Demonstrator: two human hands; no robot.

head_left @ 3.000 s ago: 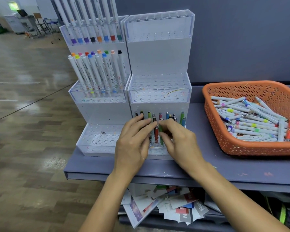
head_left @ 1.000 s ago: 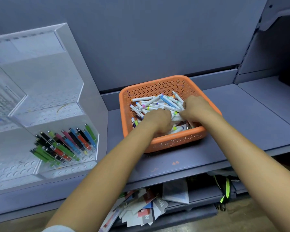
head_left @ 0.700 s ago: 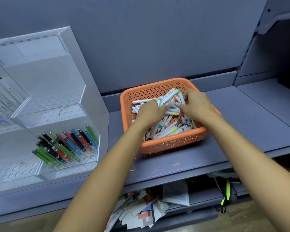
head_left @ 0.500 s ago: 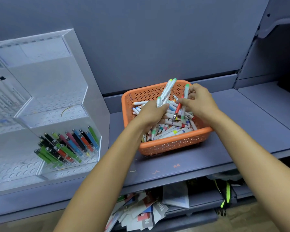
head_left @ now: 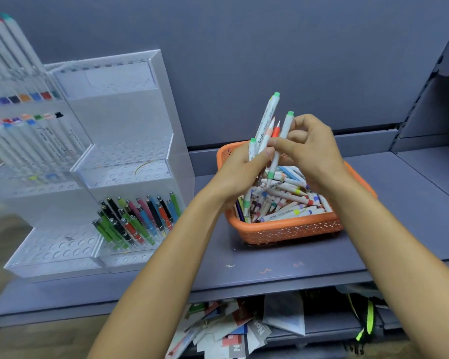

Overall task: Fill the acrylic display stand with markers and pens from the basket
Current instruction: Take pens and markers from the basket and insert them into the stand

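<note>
Markers (head_left: 266,120): head view. Bundle held between both hands, straight above the basket. Smooth round white plastic barrels with side print and coloured caps.
Axis: long axes near upright. Tops lean slightly right, lower ends point down into the basket.
Count in grip: five tops show above the fingers. Three are green-capped white barrels, one is a tapered peach tip, one is an orange-red pen (head_left: 276,130).
Left hand (head_left: 237,174): fingers curled round the bundle's lower half, thumb pressed across the front.
Right hand (head_left: 314,154): thumb and forefinger pinch the rightmost marker (head_left: 287,125) about mid-length. Other fingers are loosely curled behind it.
Basket (head_left: 283,230): one, orange plastic, perforated walls, rounded square. Directly below the grip, sitting on the shelf.
Loose stock (head_left: 288,200): heap of white markers lying flat in the basket, axes in all directions. Too tangled to count.
Acrylic display stand (head_left: 130,112): clear, stepped, three tiers with hole-grid decks. Two units side by side, left of the grip and well apart from it.
Pens (head_left: 138,218): bottom tier of the unit nearer the grip. Slim glossy barrels in green, black, red, blue and pink, all tilted together with tops leaning away from the grip. Too packed to count.
Far unit (head_left: 24,141): long white markers with coloured caps in its upper two tiers.
Shelf (head_left: 270,257): flat matte grey-blue board under the basket and stand.
Papers (head_left: 231,330): loose printed cards, low below the grip, under the shelf.
</note>
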